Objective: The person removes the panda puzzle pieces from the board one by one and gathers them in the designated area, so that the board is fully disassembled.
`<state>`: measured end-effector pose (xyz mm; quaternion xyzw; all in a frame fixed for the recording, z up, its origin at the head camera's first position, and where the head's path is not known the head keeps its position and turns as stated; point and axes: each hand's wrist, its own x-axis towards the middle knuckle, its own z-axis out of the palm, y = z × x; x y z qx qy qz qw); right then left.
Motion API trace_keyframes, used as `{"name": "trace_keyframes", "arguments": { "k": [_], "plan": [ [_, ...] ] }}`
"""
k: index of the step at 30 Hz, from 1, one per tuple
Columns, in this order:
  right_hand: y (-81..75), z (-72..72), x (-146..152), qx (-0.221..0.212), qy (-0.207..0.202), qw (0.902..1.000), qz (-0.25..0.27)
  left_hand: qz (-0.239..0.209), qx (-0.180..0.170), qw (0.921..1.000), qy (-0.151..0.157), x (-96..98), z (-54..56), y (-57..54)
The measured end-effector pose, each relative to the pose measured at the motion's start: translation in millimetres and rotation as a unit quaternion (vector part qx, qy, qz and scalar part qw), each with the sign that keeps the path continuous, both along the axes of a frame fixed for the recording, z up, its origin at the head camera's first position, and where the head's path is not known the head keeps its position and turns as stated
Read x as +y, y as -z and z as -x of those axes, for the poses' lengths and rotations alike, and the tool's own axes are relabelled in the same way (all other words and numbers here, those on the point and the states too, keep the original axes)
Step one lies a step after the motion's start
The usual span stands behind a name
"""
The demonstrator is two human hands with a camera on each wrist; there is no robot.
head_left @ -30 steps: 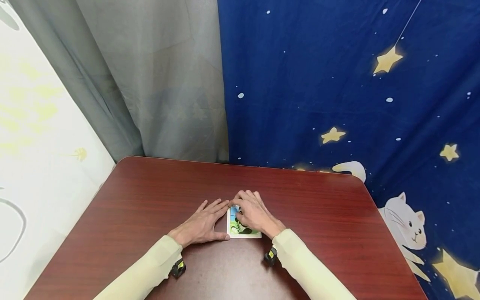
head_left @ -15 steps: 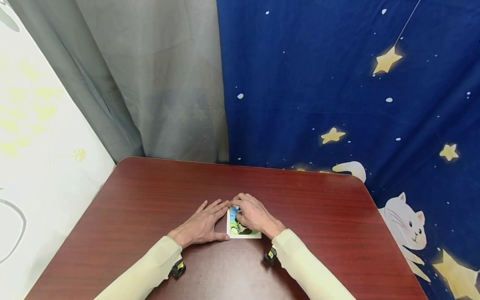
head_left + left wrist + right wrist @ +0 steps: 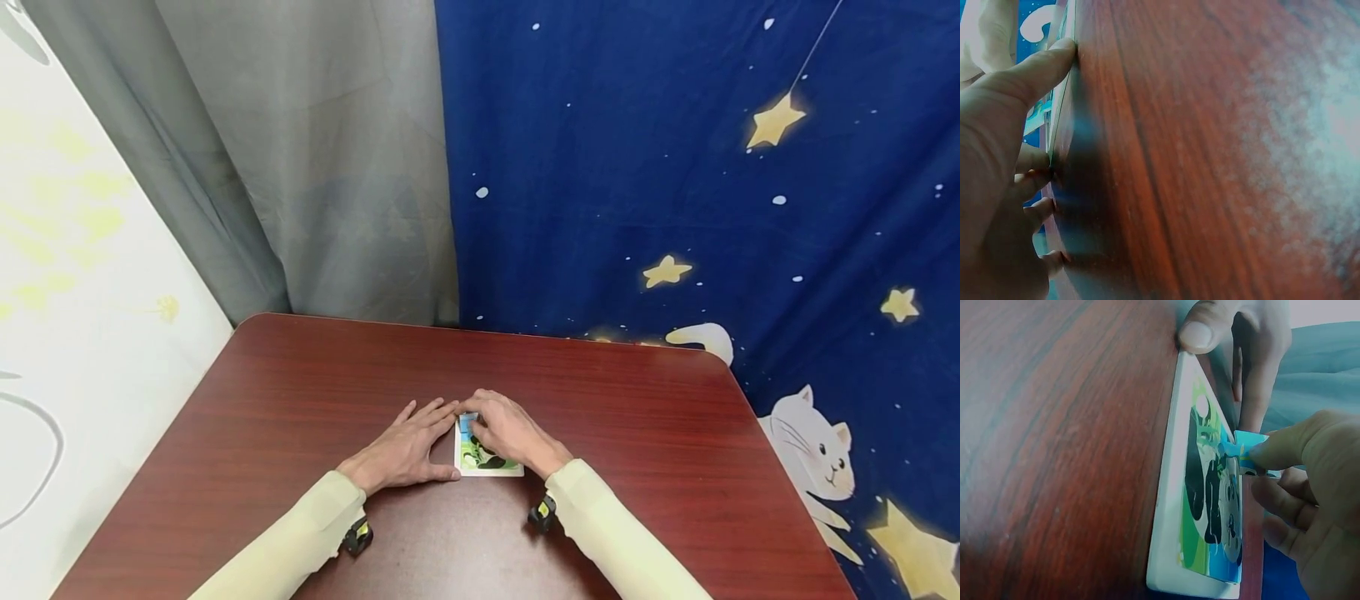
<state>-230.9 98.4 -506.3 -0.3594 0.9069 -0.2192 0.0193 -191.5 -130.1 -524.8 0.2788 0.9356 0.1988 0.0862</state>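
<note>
A small jigsaw puzzle [image 3: 491, 464] in a white frame [image 3: 1169, 487] lies flat on the table, printed with a black-and-white panda on green and blue. My left hand [image 3: 405, 447] rests at its left side, fingers spread. The left thumb [image 3: 1054, 62] touches the frame's near corner, and the fingertips reach its far left corner. Over the board, my right hand [image 3: 513, 433] pinches a blue puzzle piece [image 3: 1246, 445] between thumb and fingers. In the right wrist view that piece stands up from the board's surface near the far left corner. The right hand hides part of the picture in the head view.
The dark red wooden table [image 3: 315, 375] extends around the puzzle. Behind it hang a grey curtain [image 3: 352, 167] and a blue star-patterned curtain [image 3: 585, 167]. A white patterned surface [image 3: 90, 292] stands along the left. Each wrist wears a small black camera [image 3: 357, 535].
My right hand's fingers have drawn in slightly toward the near side, still over the far left corner of the puzzle. The left hand and frame stay in place.
</note>
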Motion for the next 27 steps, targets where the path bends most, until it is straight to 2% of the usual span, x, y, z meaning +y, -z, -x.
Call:
{"name": "trace_keyframes", "arguments": {
  "k": [5, 9, 13, 20, 27],
  "plan": [
    [-1.7, 1.1, 1, -0.054, 0.011, 0.9982, 0.024, 0.000, -0.001, 1.0000, -0.001, 0.4, -0.2, 0.6],
    [-4.7, 3.5, 3, -0.100, 0.026, 0.9928, 0.061, 0.003, 0.000, 1.0000, -0.001, 0.5, -0.1, -0.1],
    [-7.6, 5.6, 7, -0.125, 0.043, 0.9880, 0.081, 0.005, 0.000, 1.0000, -0.001, -0.3, -0.3, -1.3],
    [-7.2, 7.0, 19, -0.143, 0.052, 0.9844, 0.088, 0.008, 0.004, 1.0000, -0.002, -0.5, -0.2, -0.4],
    [-6.8, 8.6, 37, -0.135, 0.070, 0.9839, 0.094, 0.000, 0.007, 1.0000, 0.004, 0.0, 0.2, 1.8]
  ]
}}
